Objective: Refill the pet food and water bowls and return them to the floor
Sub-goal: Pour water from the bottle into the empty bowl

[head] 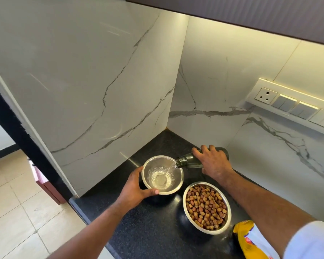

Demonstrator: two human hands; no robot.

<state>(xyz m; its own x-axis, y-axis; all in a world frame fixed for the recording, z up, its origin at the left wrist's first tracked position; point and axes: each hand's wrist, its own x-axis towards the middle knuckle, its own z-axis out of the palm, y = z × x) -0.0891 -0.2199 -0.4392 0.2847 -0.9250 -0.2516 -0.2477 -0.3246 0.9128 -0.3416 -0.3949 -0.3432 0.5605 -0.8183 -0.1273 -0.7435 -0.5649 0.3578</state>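
Observation:
A steel water bowl (178, 181) stands on the black counter (138, 230), with a little water splashing in its bottom. My left hand (134, 191) grips its near-left rim. My right hand (213, 162) holds a dark green glass bottle (185, 162) tipped on its side, and a stream runs from the bottle's mouth into the bowl. A second steel bowl (207, 207), filled with brown kibble, sits just to the right and nearer me.
A yellow pet food bag (249, 240) lies at the counter's near right, partly behind my right sleeve. Marble walls close the corner behind the bowls. A switch panel (292, 105) juts from the right wall. Tiled floor (17, 212) lies to the left.

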